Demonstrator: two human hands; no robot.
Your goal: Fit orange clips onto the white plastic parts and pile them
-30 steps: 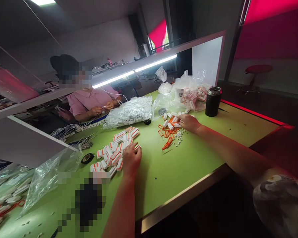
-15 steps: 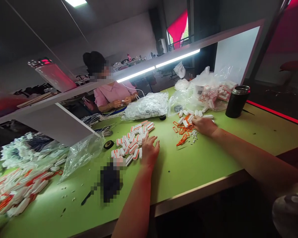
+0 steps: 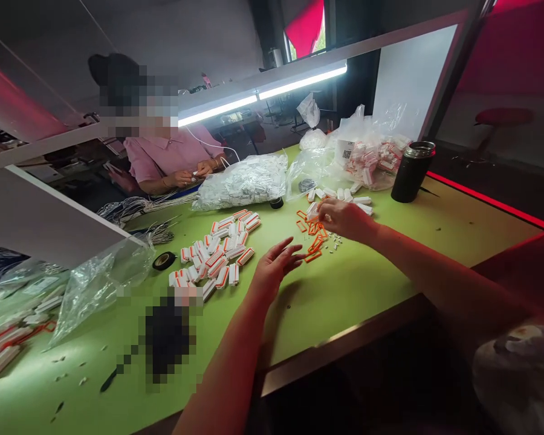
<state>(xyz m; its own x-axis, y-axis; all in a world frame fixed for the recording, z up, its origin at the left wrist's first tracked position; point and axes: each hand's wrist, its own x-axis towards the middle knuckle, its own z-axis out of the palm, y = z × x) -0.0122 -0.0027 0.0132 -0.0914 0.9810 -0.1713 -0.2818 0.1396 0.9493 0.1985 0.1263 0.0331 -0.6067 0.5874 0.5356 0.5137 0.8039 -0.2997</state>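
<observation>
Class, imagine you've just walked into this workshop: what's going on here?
A person sits at a green table with small plastic parts. Their right hand is at a pile of orange frames and white pieces; whether it grips one is unclear. Their left hand is open above the table, right of a heap of white-and-orange cases. Across from them, a co-worker in pink handles a small white item.

An assembly workshop: a green workbench (image 3: 344, 290) under a tube light (image 3: 303, 83) bears piled white-and-orange plastic casings (image 3: 216, 260), bagged parts (image 3: 249, 181) and cable bundles (image 3: 156, 234) (a co-worker (image 3: 167, 157) handles something small opposite).
</observation>
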